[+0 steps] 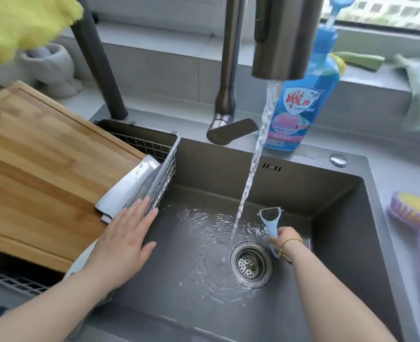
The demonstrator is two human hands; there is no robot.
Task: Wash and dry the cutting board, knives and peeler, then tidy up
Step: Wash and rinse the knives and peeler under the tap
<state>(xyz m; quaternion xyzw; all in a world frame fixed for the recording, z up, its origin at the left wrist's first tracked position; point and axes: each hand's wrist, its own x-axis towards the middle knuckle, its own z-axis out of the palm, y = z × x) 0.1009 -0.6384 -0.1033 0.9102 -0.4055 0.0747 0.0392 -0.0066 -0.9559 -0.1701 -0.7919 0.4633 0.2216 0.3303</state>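
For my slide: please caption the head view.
Right hand holds blue peeler beside tap stream; left hand touches knife blade.

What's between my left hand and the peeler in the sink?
Between left hand and peeler, the head view shows only the water stream striking the wet sink floor.

Count: 1 board (43, 169), 2 knives (127, 188), 1 peeler (270, 220), 1 bottle (300, 107), 1 brush (416, 211), 1 cloth (19, 21), 1 basket (145, 141), 1 strainer (251, 264), 2 hands: left hand (122, 240), right hand (285, 239).
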